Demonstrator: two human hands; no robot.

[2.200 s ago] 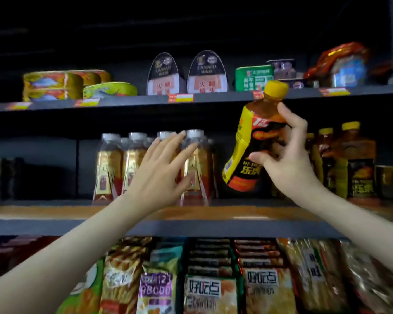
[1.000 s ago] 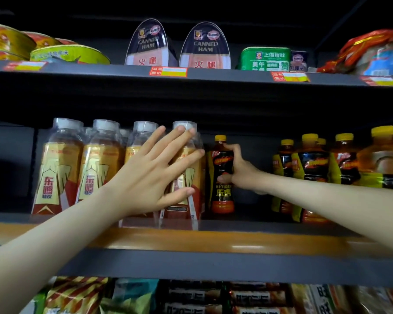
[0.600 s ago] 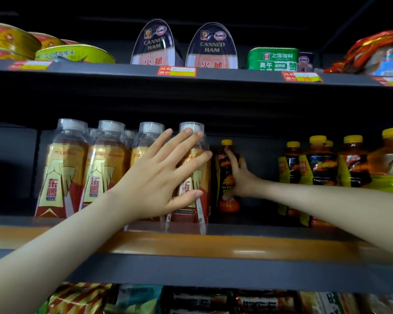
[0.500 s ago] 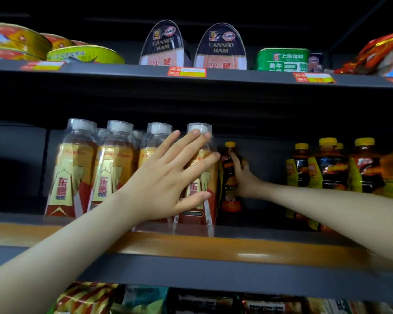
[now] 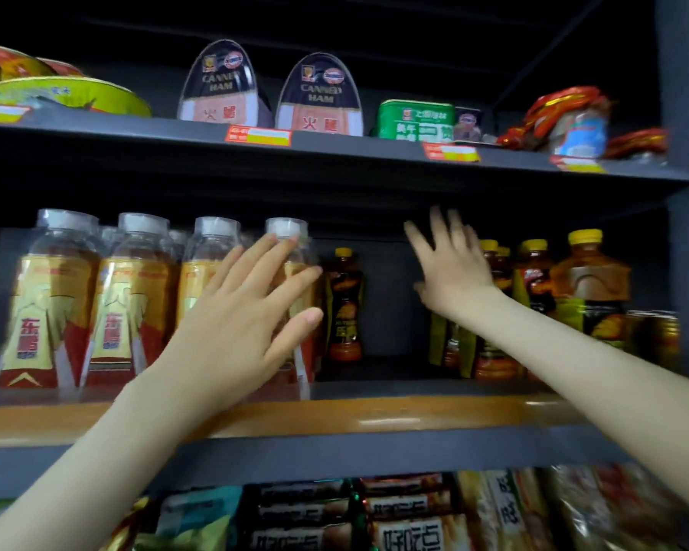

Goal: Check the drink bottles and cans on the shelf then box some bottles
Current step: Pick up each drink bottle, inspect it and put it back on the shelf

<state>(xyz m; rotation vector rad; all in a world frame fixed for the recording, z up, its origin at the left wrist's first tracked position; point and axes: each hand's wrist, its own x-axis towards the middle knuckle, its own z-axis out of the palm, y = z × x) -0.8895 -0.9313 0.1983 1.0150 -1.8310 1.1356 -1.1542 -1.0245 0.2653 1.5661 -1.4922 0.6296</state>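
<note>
Above the hands stand two arched tins (image 5: pixel 224 87) that read "CANNED HAM" over 火腿, with a green tin (image 5: pixel 414 119) just to their right whose writing is too small to read. Four price tags (image 5: pixel 259 136) are clipped along that upper edge.

On the shelf (image 5: pixel 374 415) at hand height, four clear-capped bottles (image 5: pixel 62 296) make the front row, their yellow and red labels marked 东鹏, with more half hidden behind. The left hand (image 5: pixel 247 324) is wide open, fingers straight and a little spread, laid flat across the front of the fourth bottle and gripping nothing.

Between the two hands, set back, one dark bottle (image 5: pixel 345 308) with a yellow cap stands alone, upright; its label is blurred.

The right hand (image 5: pixel 450 268) is open too, fingers splayed and smeared by blur, holding nothing, raised in front of the yellow-capped bottles (image 5: pixel 533 280). I count four caps there. Farther right of that hand sit dark cans (image 5: pixel 653 340), their number unclear.

Below both forearms lie snack packets (image 5: pixel 410 534) printed 好吃点.
</note>
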